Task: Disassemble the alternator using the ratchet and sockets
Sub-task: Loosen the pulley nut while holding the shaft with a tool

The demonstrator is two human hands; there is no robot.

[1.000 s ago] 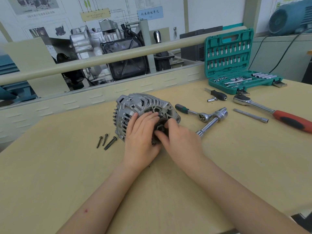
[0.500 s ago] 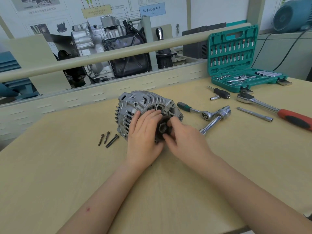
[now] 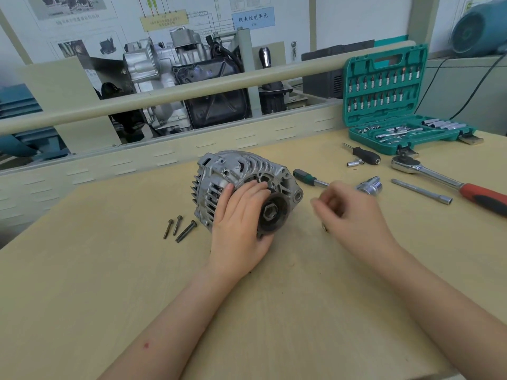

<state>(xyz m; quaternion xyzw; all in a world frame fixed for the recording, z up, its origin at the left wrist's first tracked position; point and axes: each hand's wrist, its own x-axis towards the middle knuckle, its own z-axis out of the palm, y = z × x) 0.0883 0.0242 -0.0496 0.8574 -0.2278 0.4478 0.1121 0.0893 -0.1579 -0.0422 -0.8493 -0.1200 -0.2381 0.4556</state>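
The silver alternator [image 3: 241, 171] lies on the wooden table, its dark pulley [image 3: 274, 213] with a hex nut facing me. My left hand [image 3: 238, 223] rests on the housing beside the pulley and steadies it. Hovering to the right of the alternator, blurred, is my right hand [image 3: 354, 215], fingers loosely curled; it sits over a small green-handled ratchet [image 3: 307, 178] and a large socket on an extension [image 3: 370, 186]. I see nothing held in it. A big ratchet with a red handle [image 3: 450, 183] lies farther right.
Three dark bolts [image 3: 179, 229] lie left of the alternator. An open green socket case [image 3: 397, 105] stands at the back right, with a black screwdriver handle [image 3: 366, 156], a small socket [image 3: 354, 163] and an extension bar [image 3: 421, 191] in front. A rail and an engine display stand behind the table.
My right hand has left the pulley and moved right toward the tools. The pulley and its nut are now exposed. My left hand stays on the alternator.
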